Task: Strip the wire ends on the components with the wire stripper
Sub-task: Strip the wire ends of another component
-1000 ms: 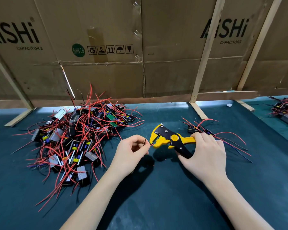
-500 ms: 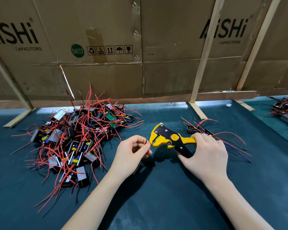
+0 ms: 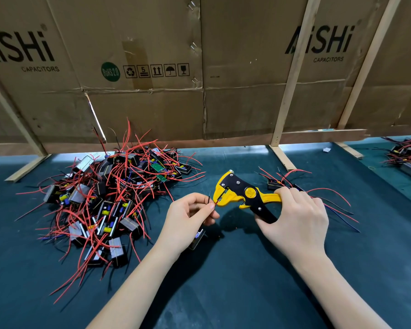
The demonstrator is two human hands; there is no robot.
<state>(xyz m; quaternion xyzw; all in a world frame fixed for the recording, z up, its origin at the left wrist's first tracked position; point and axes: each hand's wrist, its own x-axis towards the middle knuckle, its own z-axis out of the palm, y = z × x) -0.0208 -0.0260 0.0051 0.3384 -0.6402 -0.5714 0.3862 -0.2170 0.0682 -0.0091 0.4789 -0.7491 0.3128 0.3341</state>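
At table centre, left hand pinching a thin red wire btwn thumb & fingertips, a black wire end sticking up just above the pinch. Red wire tip fed into the yellow head of the wire stripper, at its left-facing mouth. Component hanging below the left hand, mostly hidden by palm, just above/on the table; cannot tell which. Right hand curled round stripper's handles, yellow one up top, black one under fingers; tool tilted, head up-left. Behind right hand, small group of components w/ red, black & blue leads fanned out to the right. Left of the hands, big heap of components tangled in red wires. All on dark green table. Far right edge, another pile. Backdrop: cardboard wall marked "AiSHi CAPACITORS", braced w/ wooden slats.
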